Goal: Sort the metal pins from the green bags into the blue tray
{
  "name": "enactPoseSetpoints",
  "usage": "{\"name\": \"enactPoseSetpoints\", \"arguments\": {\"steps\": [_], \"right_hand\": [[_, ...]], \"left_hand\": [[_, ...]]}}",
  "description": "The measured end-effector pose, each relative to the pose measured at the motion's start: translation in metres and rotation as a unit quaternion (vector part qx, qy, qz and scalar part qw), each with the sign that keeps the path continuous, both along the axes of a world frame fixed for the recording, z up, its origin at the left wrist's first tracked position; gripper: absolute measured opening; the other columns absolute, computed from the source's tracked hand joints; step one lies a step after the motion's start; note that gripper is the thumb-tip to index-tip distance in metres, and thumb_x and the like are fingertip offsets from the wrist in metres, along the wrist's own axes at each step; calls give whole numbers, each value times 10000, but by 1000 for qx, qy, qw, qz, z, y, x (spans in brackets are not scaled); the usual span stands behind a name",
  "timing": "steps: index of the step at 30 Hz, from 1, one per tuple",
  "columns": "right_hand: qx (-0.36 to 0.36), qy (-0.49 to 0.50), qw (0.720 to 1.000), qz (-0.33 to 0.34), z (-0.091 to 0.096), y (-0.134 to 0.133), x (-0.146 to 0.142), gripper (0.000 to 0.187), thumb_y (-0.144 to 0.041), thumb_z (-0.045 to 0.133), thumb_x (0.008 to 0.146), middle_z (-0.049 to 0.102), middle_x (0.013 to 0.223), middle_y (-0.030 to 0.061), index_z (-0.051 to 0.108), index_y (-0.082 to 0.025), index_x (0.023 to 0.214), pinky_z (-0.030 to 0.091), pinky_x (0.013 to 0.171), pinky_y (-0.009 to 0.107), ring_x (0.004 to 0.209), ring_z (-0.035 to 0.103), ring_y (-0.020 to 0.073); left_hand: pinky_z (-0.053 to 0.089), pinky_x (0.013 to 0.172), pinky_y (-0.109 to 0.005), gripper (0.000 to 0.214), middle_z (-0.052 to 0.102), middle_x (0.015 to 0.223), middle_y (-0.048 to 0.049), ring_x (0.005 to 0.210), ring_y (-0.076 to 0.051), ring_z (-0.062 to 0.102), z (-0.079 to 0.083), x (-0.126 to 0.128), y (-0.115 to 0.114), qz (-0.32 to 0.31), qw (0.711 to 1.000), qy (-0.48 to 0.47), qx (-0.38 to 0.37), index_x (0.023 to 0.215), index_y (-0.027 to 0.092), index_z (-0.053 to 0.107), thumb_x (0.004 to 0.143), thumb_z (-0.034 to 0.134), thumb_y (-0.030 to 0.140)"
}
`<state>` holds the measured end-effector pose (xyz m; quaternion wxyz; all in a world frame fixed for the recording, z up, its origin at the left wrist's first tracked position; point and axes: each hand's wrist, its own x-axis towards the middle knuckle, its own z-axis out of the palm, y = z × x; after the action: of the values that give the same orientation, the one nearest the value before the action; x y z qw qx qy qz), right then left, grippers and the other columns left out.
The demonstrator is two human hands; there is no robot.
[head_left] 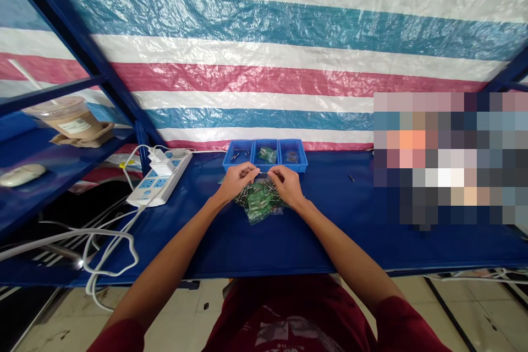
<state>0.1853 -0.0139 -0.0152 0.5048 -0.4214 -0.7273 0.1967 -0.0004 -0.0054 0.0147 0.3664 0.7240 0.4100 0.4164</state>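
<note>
- Head view: room to move on the table point(363, 220) to my right and toward its near edge; power strip point(159, 182) on my left, blue bins point(293, 160) just behind my hands.
- My left hand point(236, 180) and right hand point(289, 187) both pinch a small clear bag point(264, 177) between them, just above the pile of green bags point(260, 206).

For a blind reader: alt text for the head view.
Left hand and right hand pinch a small clear bag above a pile of green parts on a blue table. Three blue bins stand behind, a white power strip to the left.
</note>
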Motion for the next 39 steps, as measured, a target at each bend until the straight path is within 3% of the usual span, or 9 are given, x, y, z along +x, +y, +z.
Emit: {"name": "enactPoseSetpoints", "arguments": {"steps": [5, 9, 14, 20, 23, 25, 28, 31, 39], "right_hand": [[-25, 7, 999, -31, 1, 0, 2, 286, -394, 471, 929, 651, 729, 24, 664, -185, 965, 437, 648, 264, 622, 570, 154], [-53, 3, 997, -47, 3, 1, 3, 376, -412, 412, 952, 637, 707, 13, 605, -186, 1182, 432, 619, 265, 585, 561, 153], [-58, -13, 997, -44, 2, 2, 3, 375, -404, 397, 957, 649, 736, 27, 621, -177, 1152, 440, 628, 269, 615, 581, 161], [-81, -86, 992, -37, 8, 7, 11, 290, -332, 446, 936, 688, 851, 51, 665, -167, 1030, 467, 728, 297, 710, 616, 171], [-109, -176, 978, 22, 16, 7, 23, 353, -418, 492, 921, 687, 937, 82, 653, -159, 1100, 481, 798, 340, 861, 630, 214], [-120, -236, 961, 84, 20, 3, 33, 501, -535, 525, 887, 647, 1125, 123, 610, -167, 1216, 474, 880, 384, 1037, 601, 259], [-139, -307, 928, 160, 17, -8, 46, 930, -718, 610, 730, 375, 1485, 161, 367, -204, 1465, 369, 1055, 469, 1348, 375, 343], [-154, -367, 903, 159, 4, -18, 50, 1178, -826, 574, 641, 95, 1599, 150, 126, -216, 1545, 186, 1148, 539, 1459, 85, 382], [-127, -420, 892, 105, -18, -24, 40, 1096, -857, 379, 733, -82, 1604, 79, -23, -237, 1543, 36, 1178, 530, 1470, -71, 321]], "left_hand": [[327, 424, -205, 396, 507, 501, 21, 409, -71, 423, 0, 1, 4, -13, 998, -42, -54, 579, 157, 543, 834, 615, 452], [241, 371, -187, 412, 483, 494, 25, 374, -52, 385, -5, 1, 11, 101, 974, -186, -85, 575, 150, 531, 804, 637, 475], [284, 375, -172, 427, 635, 695, -29, 442, -74, 471, -9, -5, 19, 163, 942, -255, -145, 951, 145, 641, 733, 685, 510], [434, 465, -238, 557, 707, 852, -102, 642, -181, 607, 10, -13, 15, 126, 991, -16, -32, 1099, 127, 664, 798, 568, 586], [524, 787, -338, 546, 692, 1096, -97, 991, -262, 632, 25, -24, 4, 63, 981, 179, 47, 1191, 206, 651, 846, 508, 605], [427, 1010, -426, 675, 508, 1409, -92, 1280, -318, 466, 27, -34, -5, 18, 955, 288, 71, 1365, 260, 514, 818, 523, 656], [246, 1130, -519, 1006, 193, 1589, -106, 1444, -380, 172, 15, -49, -18, -20, 915, 401, 42, 1519, 265, 237, 706, 589, 742], [115, 1146, -577, 1081, 10, 1613, -89, 1461, -396, 26, -2, -58, -25, -26, 895, 444, 33, 1543, 274, 80, 707, 538, 784], [109, 1144, -581, 1074, 6, 1610, -84, 1454, -408, -24, -33, -52, -31, -22, 876, 482, -1, 1540, 289, 48, 713, 481, 818]]}}
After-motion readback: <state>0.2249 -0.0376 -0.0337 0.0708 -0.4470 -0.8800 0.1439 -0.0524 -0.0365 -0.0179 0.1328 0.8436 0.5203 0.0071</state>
